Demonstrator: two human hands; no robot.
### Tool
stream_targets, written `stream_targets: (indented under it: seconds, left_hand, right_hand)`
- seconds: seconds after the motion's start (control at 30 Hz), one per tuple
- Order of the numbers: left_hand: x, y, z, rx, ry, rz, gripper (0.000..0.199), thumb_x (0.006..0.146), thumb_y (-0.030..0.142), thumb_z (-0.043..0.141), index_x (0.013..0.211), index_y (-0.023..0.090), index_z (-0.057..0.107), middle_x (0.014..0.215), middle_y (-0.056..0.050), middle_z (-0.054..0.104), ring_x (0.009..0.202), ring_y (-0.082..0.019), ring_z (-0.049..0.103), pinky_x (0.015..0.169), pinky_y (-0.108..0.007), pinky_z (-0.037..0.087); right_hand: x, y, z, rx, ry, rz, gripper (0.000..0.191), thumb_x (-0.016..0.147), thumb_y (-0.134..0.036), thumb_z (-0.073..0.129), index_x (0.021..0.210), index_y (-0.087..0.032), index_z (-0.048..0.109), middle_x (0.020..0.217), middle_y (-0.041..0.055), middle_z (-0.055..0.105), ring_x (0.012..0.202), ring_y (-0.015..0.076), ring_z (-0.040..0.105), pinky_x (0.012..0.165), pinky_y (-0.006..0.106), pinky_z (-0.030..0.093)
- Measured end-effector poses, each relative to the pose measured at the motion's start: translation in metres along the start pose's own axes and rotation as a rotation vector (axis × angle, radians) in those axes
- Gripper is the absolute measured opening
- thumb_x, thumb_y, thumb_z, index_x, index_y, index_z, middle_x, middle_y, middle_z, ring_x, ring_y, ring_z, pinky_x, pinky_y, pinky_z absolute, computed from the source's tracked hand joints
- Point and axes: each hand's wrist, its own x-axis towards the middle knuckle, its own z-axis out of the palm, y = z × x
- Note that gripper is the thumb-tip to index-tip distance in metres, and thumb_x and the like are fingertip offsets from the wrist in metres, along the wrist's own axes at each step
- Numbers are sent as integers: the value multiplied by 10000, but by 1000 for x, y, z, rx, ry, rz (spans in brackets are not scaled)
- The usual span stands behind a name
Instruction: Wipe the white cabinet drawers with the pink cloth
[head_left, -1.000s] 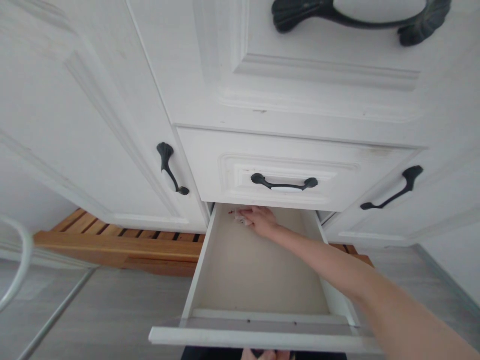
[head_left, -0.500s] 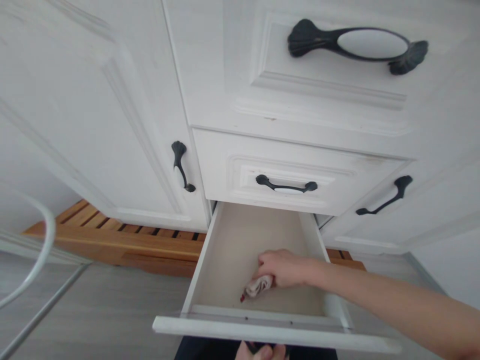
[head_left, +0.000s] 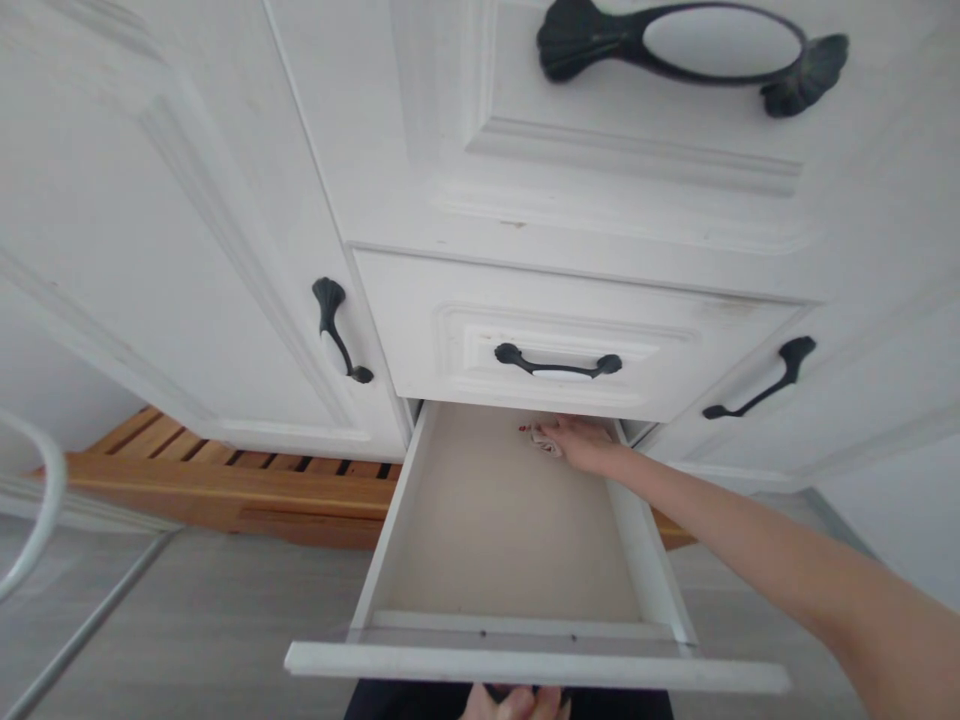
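Observation:
A white drawer (head_left: 517,655) is pulled out at the bottom of the cabinet. Deep inside it, toward the back right, my right hand (head_left: 583,443) presses a bunched pale cloth (head_left: 546,441) with red bits at its edge against the beige drawer bottom (head_left: 502,530). At the lower edge of the view, my left hand (head_left: 514,705) is wrapped around the dark handle on the outside of the drawer front; most of that handle is hidden by the fingers and the front panel.
Above is a closed drawer with a black-and-white handle (head_left: 559,362), and a larger handle (head_left: 690,45) higher up. Cabinet doors flank it, with handles left (head_left: 339,330) and right (head_left: 761,380). A slatted wooden platform (head_left: 225,490) lies beneath. A white curved tube (head_left: 49,500) is at far left.
My right hand has moved with the cloth from near the drawer's front to its back right. My left hand stays on the drawer handle. The view has shifted slightly.

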Motion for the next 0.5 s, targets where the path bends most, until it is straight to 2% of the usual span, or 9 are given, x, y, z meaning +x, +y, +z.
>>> stream_targets:
  seconds: [0.07, 0.1, 0.17, 0.23, 0.3, 0.4, 0.5]
  left_hand:
    - [-5, 0, 0, 159, 51, 69, 522, 647, 30, 788, 975, 435, 747, 719, 28, 731, 653, -143, 669, 563, -285, 588]
    - [-8, 0, 0, 281, 120, 140, 560, 612, 13, 803, 972, 440, 751, 726, 30, 734, 675, -140, 671, 579, -281, 586]
    - [-10, 1, 2, 636, 336, 381, 613, 527, 27, 860, 955, 453, 757, 732, 40, 735, 769, -145, 679, 643, -270, 588]
    - [-7, 3, 5, 933, 557, 610, 627, 431, 117, 931, 926, 461, 756, 831, 52, 752, 1005, -182, 659, 774, -267, 589]
    - [-2, 6, 8, 1059, 677, 737, 591, 388, 263, 968, 901, 456, 751, 1058, 80, 742, 1282, -221, 517, 930, -275, 553]
    - [4, 12, 12, 1119, 704, 728, 517, 416, 376, 966, 878, 440, 744, 1323, 133, 623, 1467, -252, 281, 1082, -317, 470]
    - [3, 17, 10, 1161, 693, 684, 503, 419, 366, 960, 865, 414, 734, 1271, 94, 650, 1440, -268, 308, 1068, -345, 485]
  right_hand:
    - [-22, 1, 2, -58, -121, -34, 448, 799, -232, 625, 1244, -265, 658, 1154, 141, 643, 1023, 311, 620, 845, 424, 486]
    - [-35, -1, 4, -71, -182, -61, 450, 781, -226, 637, 1227, -277, 664, 1136, 131, 641, 1029, 311, 617, 828, 407, 489]
    - [-65, -13, 11, -72, -323, -143, 434, 769, -228, 641, 1199, -280, 670, 1127, 123, 632, 1062, 311, 603, 816, 381, 489]
    - [-93, -27, 21, -6, -483, -198, 415, 782, -252, 624, 1194, -261, 668, 1133, 128, 630, 1054, 300, 604, 813, 365, 486]
    - [-114, -37, 33, 122, -603, -170, 399, 804, -303, 607, 1193, -234, 667, 1123, 124, 640, 977, 270, 620, 787, 344, 485]
    - [-122, -42, 43, 324, -695, -93, 357, 733, -262, 657, 1085, -212, 698, 962, 43, 675, 807, 189, 598, 702, 275, 459]
    - [-104, -51, 39, 424, -714, -98, 272, 649, -123, 622, 900, -184, 709, 702, -39, 598, 660, 127, 511, 605, 227, 389]
